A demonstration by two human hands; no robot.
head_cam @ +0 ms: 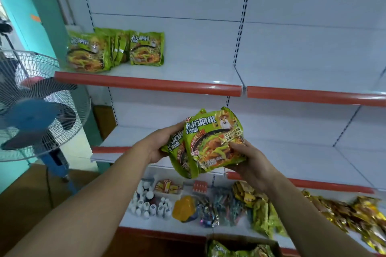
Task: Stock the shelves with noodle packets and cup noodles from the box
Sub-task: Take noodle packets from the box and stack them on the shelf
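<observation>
In front of the middle shelf (292, 156) of a white store rack with red edging, a person holds up a small stack of green noodle packets (213, 142) with both hands. The left hand (158, 144) grasps the stack's left side, fingers wrapped behind it; the right hand (248, 162) grips the lower right corner, thumb pressed on the front packet. The stack is raised just off the middle shelf's front lip, its printed faces turned toward the camera.

One level above the middle shelf, at the far left, more green noodle packets (114, 50) stand upright against the back panel. One level below it lie small white bottles (148, 204), a yellow container (184, 206), yellow-green snack bags (263, 215) and gold wrappers (355, 215). Lower still, at the bottom edge of the view, a cardboard box (240, 237) holds further green packets (221, 251). Left of the middle shelf stands a blue pedestal fan (35, 110).
</observation>
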